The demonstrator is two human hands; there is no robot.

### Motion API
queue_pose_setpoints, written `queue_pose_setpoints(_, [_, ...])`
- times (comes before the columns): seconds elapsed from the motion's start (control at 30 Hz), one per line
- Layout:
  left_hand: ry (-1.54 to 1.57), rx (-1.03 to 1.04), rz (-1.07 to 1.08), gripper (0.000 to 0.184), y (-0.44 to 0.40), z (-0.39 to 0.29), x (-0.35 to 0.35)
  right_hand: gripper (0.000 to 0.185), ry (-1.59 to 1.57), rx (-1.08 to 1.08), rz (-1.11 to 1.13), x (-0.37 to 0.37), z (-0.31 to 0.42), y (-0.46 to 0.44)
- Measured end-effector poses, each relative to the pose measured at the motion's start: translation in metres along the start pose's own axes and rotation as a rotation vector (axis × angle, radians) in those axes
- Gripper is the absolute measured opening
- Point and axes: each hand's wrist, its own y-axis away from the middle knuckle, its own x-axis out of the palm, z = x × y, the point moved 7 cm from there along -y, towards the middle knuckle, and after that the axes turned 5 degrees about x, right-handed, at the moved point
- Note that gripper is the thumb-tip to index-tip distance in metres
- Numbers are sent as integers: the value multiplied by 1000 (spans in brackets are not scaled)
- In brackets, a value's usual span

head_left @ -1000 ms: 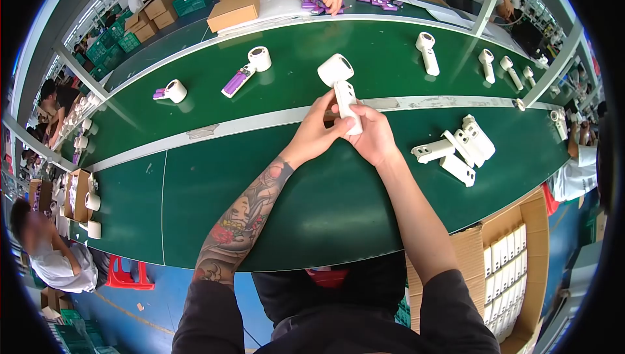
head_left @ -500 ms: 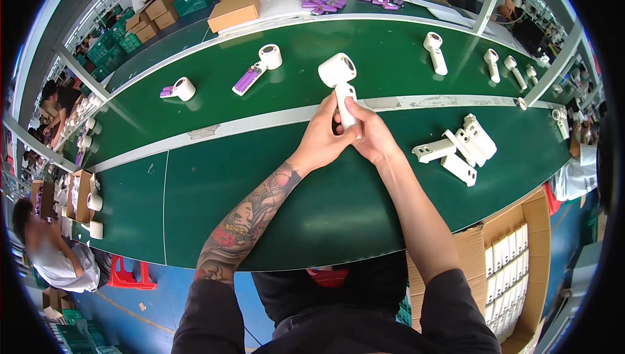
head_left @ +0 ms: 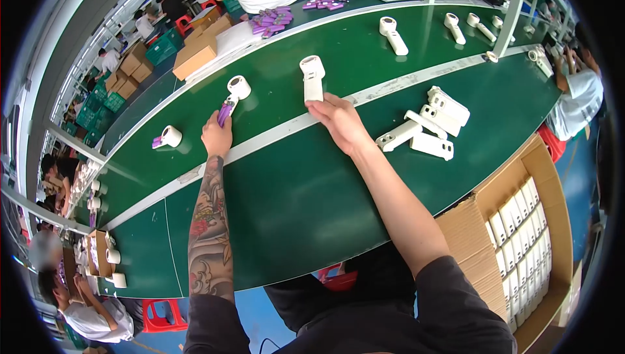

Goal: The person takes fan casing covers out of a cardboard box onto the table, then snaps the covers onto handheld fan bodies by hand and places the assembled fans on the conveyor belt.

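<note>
My left hand (head_left: 217, 135) has its fingers closed round the purple-cored handle of a round-headed white handheld device (head_left: 239, 88), which lies on the green conveyor belt. Ahead of my right hand (head_left: 343, 123) is a second white handheld device (head_left: 313, 79), its handle encased in a white shell. The right fingers are stretched out and rest at the lower end of that handle, not wrapped round it. Several loose white handle shells (head_left: 425, 125) lie piled on the green table, right of my right hand.
Another purple-cored device (head_left: 170, 136) lies farther left on the belt; several white ones (head_left: 393, 36) lie to the right. A pale rail (head_left: 273, 135) divides belt and table. An open carton (head_left: 487, 205) of white shells stands at lower right. Across the belt, a person stands near purple packs (head_left: 272, 21).
Both hands were together on the white-shelled device; now it lies on the belt and the right hand has loosened. My left hand has moved left and taken hold of the purple-cored device. The view has turned.
</note>
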Motion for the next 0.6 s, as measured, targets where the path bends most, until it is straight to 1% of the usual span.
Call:
queue_pose_setpoints(0.13, [16,-40,220,40,1,-30,-11,52,590,-296,-46,-3,52,20])
queue_pose_setpoints(0.17, [23,-44,222,40,5,-34,-14,57,956,-204,-10,8,71,37])
queue_pose_setpoints(0.2, [299,-123,304,38,12,-36,-7,63,1323,-101,32,14,92,57])
queue_pose_setpoints(0.23, [578,-201,380,37,18,-39,-1,59,1611,-32,45,5,101,63])
queue_pose_setpoints(0.3, [1142,-344,517,34,30,-58,6,53,2020,25,182,-21,113,75])
queue_pose_setpoints(0.33, [1424,-405,582,33,34,-71,5,53,2031,21,179,-30,118,77])
queue_pose_setpoints(0.37, [1705,-464,648,32,39,-89,2,51,2084,-8,222,-41,119,79])
queue_pose_setpoints(0.4, [1713,-457,647,32,51,-108,-3,51,2136,-37,264,-51,116,80])
queue_pose_setpoints(0.47, [1861,-416,426,30,74,-138,-13,49,2238,-92,354,-59,110,82])
queue_pose_setpoints(0.5, [1871,-415,422,30,74,-138,-11,49,2248,-90,355,-57,111,81])
queue_pose_setpoints(0.6, [1936,-467,459,33,83,-130,-5,48,2097,1,356,-46,110,77])
